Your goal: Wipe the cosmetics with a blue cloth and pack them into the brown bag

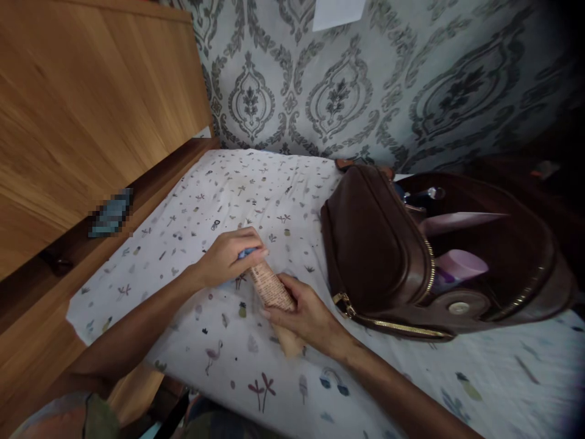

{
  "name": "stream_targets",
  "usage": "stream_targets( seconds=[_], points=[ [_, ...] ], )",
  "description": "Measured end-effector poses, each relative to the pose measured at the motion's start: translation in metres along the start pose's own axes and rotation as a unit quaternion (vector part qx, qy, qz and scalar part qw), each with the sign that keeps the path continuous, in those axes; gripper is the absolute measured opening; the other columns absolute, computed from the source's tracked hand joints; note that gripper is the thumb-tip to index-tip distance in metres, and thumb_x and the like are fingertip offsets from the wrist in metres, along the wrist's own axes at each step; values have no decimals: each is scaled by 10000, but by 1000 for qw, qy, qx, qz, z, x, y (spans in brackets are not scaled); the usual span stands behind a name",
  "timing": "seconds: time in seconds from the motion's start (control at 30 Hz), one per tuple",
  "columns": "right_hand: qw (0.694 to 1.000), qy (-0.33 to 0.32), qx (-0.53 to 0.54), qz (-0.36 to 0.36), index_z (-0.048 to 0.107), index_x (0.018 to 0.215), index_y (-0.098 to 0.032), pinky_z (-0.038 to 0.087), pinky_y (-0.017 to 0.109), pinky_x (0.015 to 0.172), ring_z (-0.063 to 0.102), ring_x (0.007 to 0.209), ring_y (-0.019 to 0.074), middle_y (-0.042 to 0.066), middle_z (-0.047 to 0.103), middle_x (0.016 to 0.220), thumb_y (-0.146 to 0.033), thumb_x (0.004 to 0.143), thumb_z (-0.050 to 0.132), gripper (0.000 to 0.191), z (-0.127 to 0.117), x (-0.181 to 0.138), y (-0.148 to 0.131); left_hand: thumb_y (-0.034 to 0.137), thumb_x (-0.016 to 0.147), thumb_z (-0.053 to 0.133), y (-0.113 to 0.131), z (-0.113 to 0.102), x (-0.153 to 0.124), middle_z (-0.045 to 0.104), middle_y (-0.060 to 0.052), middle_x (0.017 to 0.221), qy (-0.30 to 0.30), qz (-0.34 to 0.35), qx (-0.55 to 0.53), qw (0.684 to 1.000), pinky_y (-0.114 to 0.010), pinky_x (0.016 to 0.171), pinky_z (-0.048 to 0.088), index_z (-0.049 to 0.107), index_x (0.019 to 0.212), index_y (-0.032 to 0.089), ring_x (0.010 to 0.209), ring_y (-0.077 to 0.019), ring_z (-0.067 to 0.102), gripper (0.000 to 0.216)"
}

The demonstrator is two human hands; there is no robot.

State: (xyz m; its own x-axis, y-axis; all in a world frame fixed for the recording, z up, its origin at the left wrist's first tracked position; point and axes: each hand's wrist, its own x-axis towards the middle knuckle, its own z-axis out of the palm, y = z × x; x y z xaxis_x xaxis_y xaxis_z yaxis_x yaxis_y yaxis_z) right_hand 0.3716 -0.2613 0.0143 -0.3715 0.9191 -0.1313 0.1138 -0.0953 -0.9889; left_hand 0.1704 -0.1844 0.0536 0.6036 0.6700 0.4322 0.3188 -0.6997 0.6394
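A peach-coloured tube (273,291) with small printed text lies slantwise between my hands, above the patterned sheet. My left hand (233,255) is closed around its blue cap (248,252) at the upper end. Around the tube's lower half, my right hand (307,314) is wrapped with the thumb across the front. Whether the cap is loose or fastened, I cannot tell. To the right of my hands sits a brown leather bag (365,244), unzipped, with a pink-lilac container (462,264) and a pale pink flat item (461,222) inside.
A white sheet (247,183) with small printed figures covers the surface beneath. Wooden panels (100,91) border the left side. Patterned wallpaper (338,97) rises behind, with a white paper (338,12) on it. A blurred-out item (112,213) rests on the left ledge.
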Motion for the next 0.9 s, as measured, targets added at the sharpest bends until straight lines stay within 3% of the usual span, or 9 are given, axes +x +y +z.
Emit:
stream_targets(
  seconds=[0.07,0.17,0.3,0.37,0.43,0.53,0.63,0.73,0.9],
  points=[
    [997,-31,60,35,612,909,-164,395,226,582,462,670,100,-45,506,740,-468,632,866,483,1,-2,-2,367,1017,503,1,3,-1,579,-20,731,-3,-6,34,999,-278,643,424,599,703,174,671,-139,540,380],
    [967,-101,213,100,570,1018,-193,423,223,459,508,522,93,-59,564,709,-592,614,877,646,2,-8,-2,360,1023,469,3,6,-2,576,-13,689,54,-24,-16,998,-268,626,416,599,706,173,642,-131,540,390],
    [917,-168,348,95,557,1084,-190,327,198,321,390,327,50,-83,556,619,-755,655,783,745,5,-14,3,412,1021,456,11,7,-4,590,-12,676,129,-81,-80,985,-264,617,425,641,749,173,637,-135,546,406],
    [923,-183,328,85,558,1086,-179,324,200,327,405,324,55,-73,561,616,-781,702,728,734,3,-13,2,444,1013,467,14,5,-4,581,-9,656,140,-95,-77,982,-262,605,420,635,724,174,626,-135,536,429],
    [956,-171,229,69,560,1100,-173,353,208,381,494,393,76,-40,597,685,-754,755,698,691,0,-12,-3,460,1007,479,13,2,-4,560,1,632,143,-111,-63,981,-256,587,405,621,708,175,605,-127,515,436],
    [997,-67,24,18,562,1210,-180,395,225,523,556,600,105,-10,600,815,-600,797,726,612,-5,-10,-12,457,1007,488,10,-2,-3,513,17,604,153,-123,-32,980,-250,571,380,601,700,174,578,-115,474,432],
    [997,5,-82,-12,573,1232,-184,397,256,616,521,724,137,0,575,839,-483,827,686,515,-4,-8,-12,477,1002,486,8,-3,-2,504,18,597,159,-126,-21,979,-254,566,365,605,705,171,572,-114,459,443],
    [998,-25,-53,-13,587,1174,-179,430,275,656,548,739,150,-1,567,816,-504,862,657,455,-1,-7,-7,538,982,491,5,-1,0,519,11,599,175,-140,-51,973,-260,556,359,627,705,170,571,-118,455,480],
    [973,-119,194,42,611,1076,-175,539,316,746,677,799,176,67,682,967,-618,844,697,508,4,-8,-4,656,920,535,-1,6,1,524,13,600,210,-204,-191,937,-255,511,369,649,733,186,533,-117,469,519]
  ],
)
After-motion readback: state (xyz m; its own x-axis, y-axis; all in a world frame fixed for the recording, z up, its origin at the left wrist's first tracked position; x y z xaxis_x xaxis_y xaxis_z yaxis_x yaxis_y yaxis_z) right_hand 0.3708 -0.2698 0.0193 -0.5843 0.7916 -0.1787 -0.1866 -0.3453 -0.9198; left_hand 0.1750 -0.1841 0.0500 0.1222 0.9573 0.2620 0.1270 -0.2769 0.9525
